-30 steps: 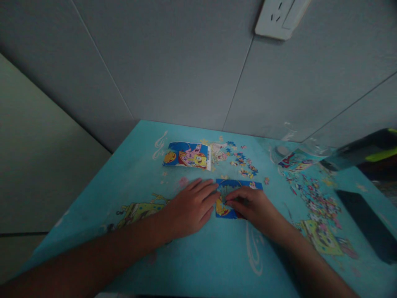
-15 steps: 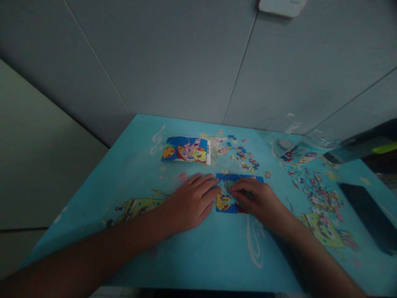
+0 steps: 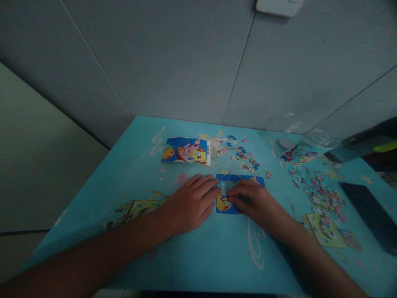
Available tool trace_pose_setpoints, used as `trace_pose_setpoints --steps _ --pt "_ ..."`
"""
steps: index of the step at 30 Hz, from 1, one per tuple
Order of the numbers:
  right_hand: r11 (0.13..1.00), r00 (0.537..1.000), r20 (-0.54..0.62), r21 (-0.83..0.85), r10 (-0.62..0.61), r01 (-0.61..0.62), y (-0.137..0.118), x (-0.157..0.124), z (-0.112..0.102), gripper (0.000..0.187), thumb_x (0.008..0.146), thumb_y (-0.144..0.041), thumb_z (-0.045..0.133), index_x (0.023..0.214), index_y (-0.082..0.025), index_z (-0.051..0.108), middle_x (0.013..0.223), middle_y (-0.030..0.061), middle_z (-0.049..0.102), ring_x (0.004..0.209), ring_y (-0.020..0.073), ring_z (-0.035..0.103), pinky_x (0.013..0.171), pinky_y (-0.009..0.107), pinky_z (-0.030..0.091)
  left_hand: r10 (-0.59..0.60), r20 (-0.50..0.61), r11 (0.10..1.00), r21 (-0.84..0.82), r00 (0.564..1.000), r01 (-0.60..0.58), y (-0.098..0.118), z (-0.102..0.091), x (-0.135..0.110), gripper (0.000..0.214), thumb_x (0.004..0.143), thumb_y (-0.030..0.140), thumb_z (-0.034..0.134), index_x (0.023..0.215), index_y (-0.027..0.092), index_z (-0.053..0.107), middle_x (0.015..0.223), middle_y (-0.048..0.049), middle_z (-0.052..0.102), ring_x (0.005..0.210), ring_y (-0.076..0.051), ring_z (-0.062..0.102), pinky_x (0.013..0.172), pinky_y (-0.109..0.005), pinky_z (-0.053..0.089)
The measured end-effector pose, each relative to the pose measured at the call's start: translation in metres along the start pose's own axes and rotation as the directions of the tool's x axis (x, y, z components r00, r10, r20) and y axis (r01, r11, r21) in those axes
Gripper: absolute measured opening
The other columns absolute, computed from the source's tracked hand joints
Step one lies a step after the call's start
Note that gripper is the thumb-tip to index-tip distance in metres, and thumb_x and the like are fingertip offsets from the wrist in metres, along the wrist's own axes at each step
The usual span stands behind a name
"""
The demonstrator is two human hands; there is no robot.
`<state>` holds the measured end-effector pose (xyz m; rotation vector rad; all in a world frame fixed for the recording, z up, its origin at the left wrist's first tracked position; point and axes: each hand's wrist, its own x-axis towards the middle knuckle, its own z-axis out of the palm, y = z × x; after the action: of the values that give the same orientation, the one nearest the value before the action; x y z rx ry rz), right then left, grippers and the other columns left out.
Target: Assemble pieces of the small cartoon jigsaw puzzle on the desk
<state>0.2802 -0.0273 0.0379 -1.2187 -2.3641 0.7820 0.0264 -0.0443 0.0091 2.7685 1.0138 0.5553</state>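
A small part-built jigsaw puzzle (image 3: 226,203) with a blue cartoon picture lies on the turquoise table (image 3: 198,256). My left hand (image 3: 190,203) rests flat on the table, fingers stretched out, its fingertips against the puzzle's left edge. My right hand (image 3: 254,201) lies over the puzzle's right half, fingers bent and pressing down on the pieces near the middle. Whether a loose piece sits under those fingertips is hidden.
A cartoon reference card (image 3: 186,150) lies behind the puzzle. Loose puzzle pieces (image 3: 242,158) are scattered behind it, and several more pieces (image 3: 322,198) at the right. A clear plastic bag (image 3: 297,151), a dark flat object (image 3: 369,215) and a grey wall (image 3: 186,62) border the table.
The view has shifted slightly. My right hand's fingers have moved a little over the puzzle; my left hand has stayed in place.
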Motion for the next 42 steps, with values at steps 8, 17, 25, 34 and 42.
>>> trace_pose_setpoints --steps 8,17,25,34,42 --pt "1.000 1.000 -0.005 0.001 -0.013 0.013 -0.001 0.000 0.001 0.006 0.094 -0.021 0.071 0.097 -0.023 0.076 0.093 0.0031 0.071 0.088 0.0185 0.066 0.083 0.032 0.049 -0.009 0.022 1.000 0.000 1.000 0.009 0.001 -0.002 0.001 0.041 0.102 0.023 0.050 0.142 0.015 0.053 0.150 -0.0147 0.053 0.145 -0.031 0.044 0.121 -0.055 0.036" --pt "0.999 0.999 -0.002 0.043 0.034 -0.033 -0.001 0.000 0.004 0.002 0.093 -0.021 0.072 0.093 -0.023 0.073 0.093 0.0014 0.072 0.089 0.0187 0.065 0.084 0.034 0.048 0.000 -0.008 1.000 0.014 1.000 0.000 0.000 0.001 0.000 0.041 0.101 0.022 0.050 0.141 0.016 0.054 0.151 -0.0134 0.052 0.144 -0.030 0.045 0.120 -0.054 0.038" --pt "0.992 0.990 -0.120 0.114 0.072 -0.058 0.000 0.000 0.003 0.008 0.097 -0.021 0.066 0.096 -0.023 0.074 0.092 0.0017 0.074 0.087 0.0183 0.067 0.082 0.032 0.050 0.001 -0.008 1.000 0.030 1.000 -0.001 -0.001 0.001 -0.001 0.040 0.100 0.021 0.052 0.140 0.016 0.056 0.151 -0.0127 0.052 0.144 -0.030 0.045 0.120 -0.054 0.037" --pt "0.948 0.881 -0.422 -0.129 0.213 -0.292 0.040 0.033 -0.005 0.021 0.096 -0.026 0.061 0.107 -0.022 0.078 0.105 0.0068 0.078 0.095 0.0233 0.070 0.088 0.035 0.051 0.008 0.000 0.999 0.046 1.000 -0.008 -0.001 0.002 0.000 0.041 0.100 0.021 0.052 0.141 0.016 0.055 0.152 -0.0130 0.051 0.143 -0.030 0.045 0.120 -0.055 0.038" --pt "0.890 0.842 -0.459 -0.202 0.282 -0.408 0.070 0.061 -0.022 0.026 0.093 -0.038 0.063 0.105 -0.021 0.079 0.096 0.0100 0.077 0.086 0.0243 0.069 0.082 0.036 0.050 0.000 -0.008 1.000 0.029 1.000 0.000 -0.001 0.003 -0.001 0.040 0.101 0.022 0.051 0.141 0.017 0.055 0.151 -0.0131 0.052 0.143 -0.031 0.046 0.120 -0.057 0.038"
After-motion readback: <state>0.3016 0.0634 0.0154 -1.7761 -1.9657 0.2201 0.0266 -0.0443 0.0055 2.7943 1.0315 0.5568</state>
